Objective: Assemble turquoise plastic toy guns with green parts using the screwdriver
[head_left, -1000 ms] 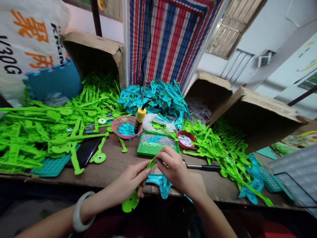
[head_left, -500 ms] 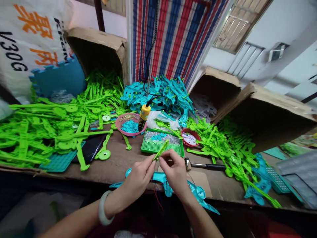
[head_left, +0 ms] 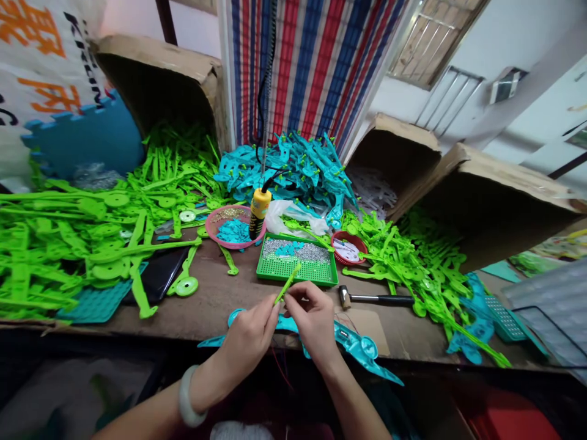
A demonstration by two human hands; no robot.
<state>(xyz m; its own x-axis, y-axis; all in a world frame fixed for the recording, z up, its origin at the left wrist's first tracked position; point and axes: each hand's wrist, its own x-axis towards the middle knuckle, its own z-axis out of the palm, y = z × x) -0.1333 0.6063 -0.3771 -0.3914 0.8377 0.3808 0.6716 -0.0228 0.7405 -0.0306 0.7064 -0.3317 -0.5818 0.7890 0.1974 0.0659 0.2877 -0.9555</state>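
In the head view, my left hand (head_left: 247, 335) pinches a narrow bright-green plastic arm piece (head_left: 290, 281), which points up and away from me. My right hand (head_left: 315, 322) has its thumb and fingertips pressed together at the near end of that piece; whatever lies between them is hidden. Under both hands a blue winged plastic shell (head_left: 360, 349) lies along the table's front edge, its middle partly covered. Thin red wire (head_left: 280, 370) hangs below the hands. Just beyond is a green perforated tray (head_left: 298, 273) with small silvery parts and blue bits in it.
A hammer (head_left: 380, 299) lies right of my hands. Green parts are heaped at left (head_left: 110, 244) and right (head_left: 403, 263), blue shells (head_left: 288, 168) at the back. A yellow-handled hanging electric screwdriver (head_left: 259, 211) stands by a pink basket (head_left: 213, 235). A red basket (head_left: 337, 247) holds white pieces.
The whole scene has shifted slightly left as the camera turned. My hands remain together at the green arm piece, which now stands a little steeper.
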